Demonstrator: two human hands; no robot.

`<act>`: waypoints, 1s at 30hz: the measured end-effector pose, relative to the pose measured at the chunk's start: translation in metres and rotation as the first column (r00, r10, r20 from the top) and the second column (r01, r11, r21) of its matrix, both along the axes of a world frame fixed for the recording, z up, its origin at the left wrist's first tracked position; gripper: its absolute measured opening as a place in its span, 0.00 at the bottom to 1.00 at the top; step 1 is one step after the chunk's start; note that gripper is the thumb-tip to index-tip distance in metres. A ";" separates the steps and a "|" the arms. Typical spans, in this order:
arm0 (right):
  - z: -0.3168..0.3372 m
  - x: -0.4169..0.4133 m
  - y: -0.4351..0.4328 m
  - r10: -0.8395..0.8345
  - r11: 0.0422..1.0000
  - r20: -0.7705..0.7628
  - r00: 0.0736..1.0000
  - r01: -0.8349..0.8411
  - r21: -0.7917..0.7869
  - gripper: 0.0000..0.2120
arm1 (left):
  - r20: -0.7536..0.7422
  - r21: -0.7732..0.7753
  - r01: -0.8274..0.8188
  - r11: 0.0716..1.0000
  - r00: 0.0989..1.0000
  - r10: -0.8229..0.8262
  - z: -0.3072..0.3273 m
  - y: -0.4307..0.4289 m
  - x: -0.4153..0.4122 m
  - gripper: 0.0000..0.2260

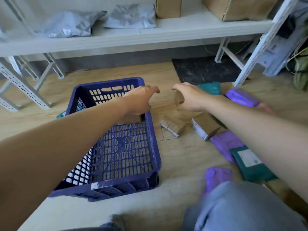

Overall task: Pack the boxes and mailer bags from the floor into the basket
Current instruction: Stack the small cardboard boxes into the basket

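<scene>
Boxes and mailer bags mostly still on the floor, right of the basket. Right hand closed in a grip on a small cardboard box, held above the floor just past the basket's right rim. Left hand open, fingers spread, holding nothing, over the far right part of the blue slotted basket. Inside the basket: one cardboard box at the far end, partly hidden under the left hand; rest of the basket bottom bare. Floor beside the basket: flat taped box, larger cardboard box under the right forearm, purple mailer bag, green mailer bag with white label, another purple mailer near the knee, purple mailer and teal mailer farther back. Dark mat under the shelf. Shelf carries grey poly bags and brown boxes. Teal corner visible left of the basket.
</scene>
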State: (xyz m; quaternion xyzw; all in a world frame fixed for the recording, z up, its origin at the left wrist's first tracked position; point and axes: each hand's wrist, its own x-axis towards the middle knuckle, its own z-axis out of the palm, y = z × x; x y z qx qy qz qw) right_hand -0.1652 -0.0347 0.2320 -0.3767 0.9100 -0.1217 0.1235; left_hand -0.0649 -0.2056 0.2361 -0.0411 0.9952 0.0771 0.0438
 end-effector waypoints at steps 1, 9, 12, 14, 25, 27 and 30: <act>-0.003 0.000 0.011 -0.009 1.000 -0.004 1.000 0.009 0.002 0.35 | 0.022 -0.006 0.018 1.000 1.000 -0.018 -0.001 0.008 -0.001 0.27; -0.053 -0.007 0.068 -0.068 0.997 0.120 0.990 0.072 -0.031 0.36 | 0.158 0.001 0.103 0.995 0.982 -0.102 -0.038 0.045 -0.030 0.30; -0.083 -0.014 0.076 -0.102 0.993 0.083 0.991 0.107 -0.052 0.34 | 0.221 -0.061 0.132 0.989 0.968 -0.116 -0.062 0.049 -0.049 0.32; -0.104 -0.021 0.079 -0.132 0.985 0.133 0.982 0.145 -0.092 0.34 | 0.270 -0.138 0.168 0.976 0.955 -0.126 -0.080 0.051 -0.062 0.34; -0.235 -0.064 0.054 -0.194 0.946 0.194 0.962 0.236 -0.223 0.33 | 0.381 -0.221 0.160 0.962 0.922 -0.066 -0.188 0.041 -0.140 0.34; -0.255 -0.069 0.045 -0.201 0.947 0.180 0.963 0.238 -0.214 0.32 | 0.403 -0.245 0.129 0.961 0.915 -0.020 -0.207 0.035 -0.152 0.35; -0.274 -0.074 0.033 -0.209 0.951 0.176 0.962 0.242 -0.191 0.33 | 0.420 -0.299 0.090 0.950 0.906 0.046 -0.231 0.026 -0.165 0.33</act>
